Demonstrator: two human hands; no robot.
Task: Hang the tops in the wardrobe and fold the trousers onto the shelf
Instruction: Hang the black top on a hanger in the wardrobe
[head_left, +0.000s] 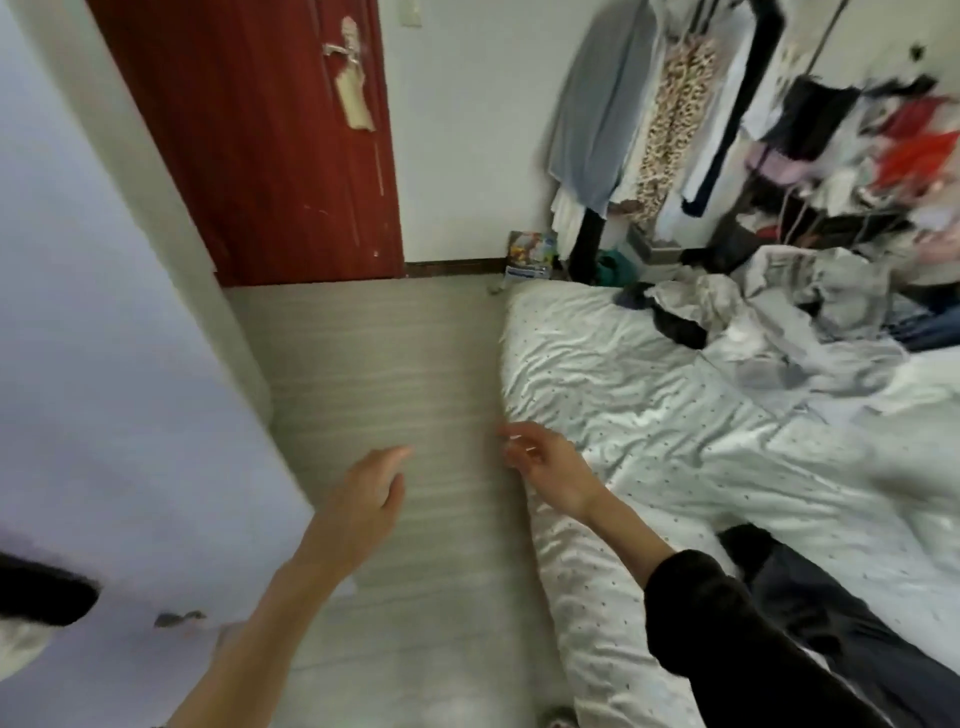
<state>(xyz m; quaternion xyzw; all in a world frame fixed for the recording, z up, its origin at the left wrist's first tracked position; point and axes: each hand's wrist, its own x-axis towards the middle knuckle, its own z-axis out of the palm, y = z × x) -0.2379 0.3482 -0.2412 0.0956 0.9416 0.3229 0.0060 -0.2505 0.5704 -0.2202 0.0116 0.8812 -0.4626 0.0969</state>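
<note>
Beside bed (649, 395): my left hand (363, 499) over floor, fingers loose, empty; my right hand (545, 467) at mattress edge, fingers relaxed, holding nothing. Clothes pile (769, 312) at far end of bed, well apart from both. Hanging rail (675, 130) beyond. Risk: view blurred, could grab tangled bundle, drag extras onto floor.

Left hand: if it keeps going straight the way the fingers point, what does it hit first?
Probably nothing close. The left hand is open, fingers aimed forward over bare floor; the line runs toward the white wall beside the red door. Depth is unclear.
</note>
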